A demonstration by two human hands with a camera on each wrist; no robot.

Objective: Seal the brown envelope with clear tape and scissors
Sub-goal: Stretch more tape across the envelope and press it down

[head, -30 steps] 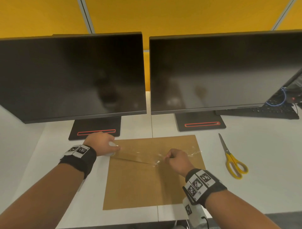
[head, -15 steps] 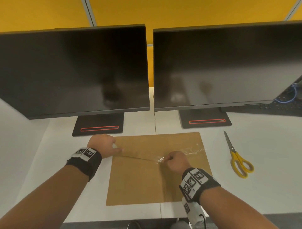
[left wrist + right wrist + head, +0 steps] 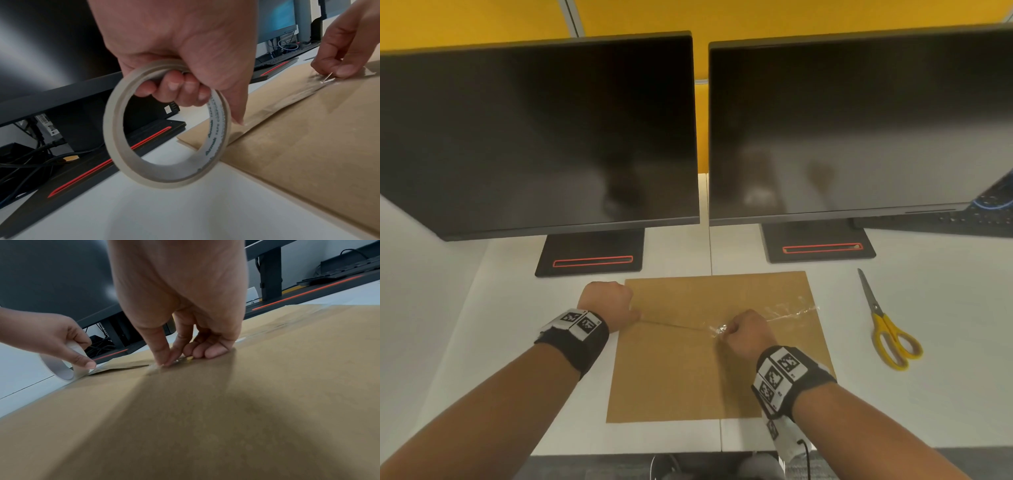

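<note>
Envelope: a brown envelope (image 3: 681, 370) is laid flat on the white worktop (image 3: 928, 394), in front of the two monitor stands; its flap edge is seen running across the upper part.
Left hand: the left hand (image 3: 607, 303) is held at the envelope's left edge — its grip is closed round the tape roll (image 3: 164, 129), with the fingers (image 3: 174, 87) hooked through the ring and the thumb pointed down towards the flap.
Tape roll: the roll is held upright just above the worktop, at the envelope's left edge; green lettering is printed on its inner core.
Tape strip: a clear strip (image 3: 674, 325) is stretched from the roll to the right hand, low over the flap seam; a crinkled clear length (image 3: 791, 310) is seen beyond the right hand, towards the envelope's right edge.
Right hand: the right hand (image 3: 748, 334) is placed near the middle of the envelope — the strip is pinched between thumb and fingertips (image 3: 164, 360) right at the paper, and the remaining fingers are curled against the envelope.
Scissors: the yellow-handled scissors (image 3: 887, 325) are laid on the worktop to the right of the envelope, apart from it, blades closed and pointed away from the person.
Monitors: two dark monitors (image 3: 544, 130) are stood side by side behind the envelope.
</note>
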